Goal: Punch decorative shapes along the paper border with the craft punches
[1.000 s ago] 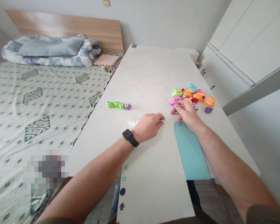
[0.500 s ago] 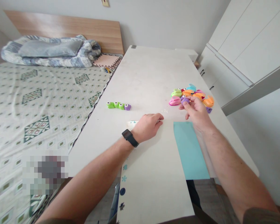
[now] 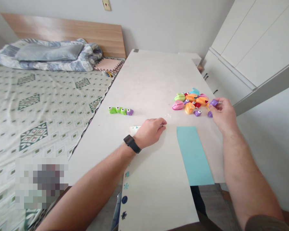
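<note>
My right hand pinches a small purple plastic toy piece at the right side of a pile of colourful plastic toys. Several of these carry a white round eye. A loose purple piece with an eye lies just left of that hand. My left hand, wearing a black watch, rests closed on the top of a long white paper sheet; what its fingertips hold, if anything, is hidden. Further left sits a row of green and purple eyed pieces.
A light blue paper strip lies right of the white sheet, which overhangs the front edge of the white table. Dark and blue shapes line the sheet's left side. A bed stands at left, white cabinets at right.
My right hand has moved right from the middle of the pile to its right side and now lifts a purple piece. An orange and a purple piece are uncovered. My left hand stays put.
</note>
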Action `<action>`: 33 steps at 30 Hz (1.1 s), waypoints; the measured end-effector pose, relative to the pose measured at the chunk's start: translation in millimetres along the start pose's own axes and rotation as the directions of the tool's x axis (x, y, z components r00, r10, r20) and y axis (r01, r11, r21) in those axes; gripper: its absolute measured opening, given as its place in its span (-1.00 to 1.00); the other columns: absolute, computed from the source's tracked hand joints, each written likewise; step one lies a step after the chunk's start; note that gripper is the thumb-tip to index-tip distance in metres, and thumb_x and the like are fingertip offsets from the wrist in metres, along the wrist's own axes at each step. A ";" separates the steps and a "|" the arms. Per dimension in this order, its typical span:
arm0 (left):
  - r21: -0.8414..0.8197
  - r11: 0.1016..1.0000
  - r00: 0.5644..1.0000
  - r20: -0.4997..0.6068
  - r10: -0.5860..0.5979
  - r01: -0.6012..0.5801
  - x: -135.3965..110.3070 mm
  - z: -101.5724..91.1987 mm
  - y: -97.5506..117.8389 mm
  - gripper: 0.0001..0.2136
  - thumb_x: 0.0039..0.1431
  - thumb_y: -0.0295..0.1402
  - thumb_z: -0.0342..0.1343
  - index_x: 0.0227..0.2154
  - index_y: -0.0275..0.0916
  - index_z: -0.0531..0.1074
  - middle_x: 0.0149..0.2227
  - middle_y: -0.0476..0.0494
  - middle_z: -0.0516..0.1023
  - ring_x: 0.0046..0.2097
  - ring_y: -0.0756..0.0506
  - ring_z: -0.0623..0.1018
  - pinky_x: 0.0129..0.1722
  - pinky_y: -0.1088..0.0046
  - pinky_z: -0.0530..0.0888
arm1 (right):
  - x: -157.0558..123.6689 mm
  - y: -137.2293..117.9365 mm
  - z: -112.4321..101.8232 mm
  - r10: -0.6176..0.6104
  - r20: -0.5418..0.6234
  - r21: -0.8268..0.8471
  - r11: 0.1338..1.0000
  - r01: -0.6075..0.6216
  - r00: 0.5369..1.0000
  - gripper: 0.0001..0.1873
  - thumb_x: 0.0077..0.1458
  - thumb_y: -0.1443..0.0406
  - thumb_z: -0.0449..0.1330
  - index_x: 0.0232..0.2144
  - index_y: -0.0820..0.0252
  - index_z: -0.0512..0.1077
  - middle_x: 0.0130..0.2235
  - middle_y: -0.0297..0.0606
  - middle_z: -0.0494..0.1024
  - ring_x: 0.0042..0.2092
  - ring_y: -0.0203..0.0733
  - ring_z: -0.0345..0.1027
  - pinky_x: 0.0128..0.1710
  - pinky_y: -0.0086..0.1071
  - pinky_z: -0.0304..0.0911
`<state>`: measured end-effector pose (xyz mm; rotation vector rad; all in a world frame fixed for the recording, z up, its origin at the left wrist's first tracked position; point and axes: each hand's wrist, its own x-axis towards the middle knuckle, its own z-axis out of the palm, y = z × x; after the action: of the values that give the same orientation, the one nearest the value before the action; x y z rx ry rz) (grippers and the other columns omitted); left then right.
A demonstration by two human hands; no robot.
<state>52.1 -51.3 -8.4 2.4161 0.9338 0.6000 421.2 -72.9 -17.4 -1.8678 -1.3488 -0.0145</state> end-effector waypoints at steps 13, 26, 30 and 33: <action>0.005 1.000 1.000 0.009 0.005 -0.006 -0.1 0.0 1.3 -0.82 0.38 -0.36 0.01 -0.07 -0.20 0.46 -0.12 -0.15 0.64 -0.10 -0.16 0.62 -0.08 0.30 0.51 | -1.0 4.5 8.9 -0.137 0.206 -0.478 0.850 0.221 0.969 -0.60 0.01 0.21 0.27 -0.06 0.19 0.47 -0.11 0.00 0.60 -0.02 0.18 0.36 0.04 0.00 0.22; 0.025 1.000 1.000 0.013 0.012 -0.012 -0.2 -3.5 4.0 -0.83 0.36 -0.39 0.03 -0.09 -0.23 0.47 -0.15 -0.17 0.65 -0.13 -0.16 0.63 -0.10 0.32 0.51 | -28.7 -92.6 8.0 -0.146 0.135 0.258 0.960 0.108 0.980 -0.56 0.20 0.06 0.22 0.07 0.10 0.45 -0.02 -0.10 0.60 -0.12 -0.01 0.50 -0.09 -0.08 0.42; 0.030 0.999 1.000 0.006 0.022 -0.022 -0.3 -1.8 3.0 -0.84 0.34 -0.42 0.04 -0.10 -0.25 0.48 -0.15 -0.18 0.65 -0.13 -0.17 0.63 -0.11 0.31 0.52 | -40.7 -156.5 28.7 -0.298 0.406 0.382 0.914 0.136 0.864 -0.59 0.16 0.14 0.29 0.04 0.06 0.42 -0.02 -0.14 0.63 -0.06 -0.05 0.52 -0.03 -0.14 0.42; 0.054 0.998 1.000 -0.001 0.030 -0.030 0.4 0.6 2.4 -0.87 0.31 -0.43 0.07 -0.17 -0.27 0.49 -0.15 -0.24 0.65 -0.12 -0.21 0.63 -0.10 0.27 0.53 | -38.4 -196.2 55.0 -0.353 0.611 0.389 0.913 0.119 0.708 -0.64 0.12 0.19 0.32 -0.03 0.07 0.42 -0.07 -0.20 0.65 -0.12 -0.14 0.54 -0.09 -0.26 0.42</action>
<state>53.9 -52.8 -7.3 2.4813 0.9272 0.5955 224.9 -50.6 45.8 -1.4357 -1.9394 0.7838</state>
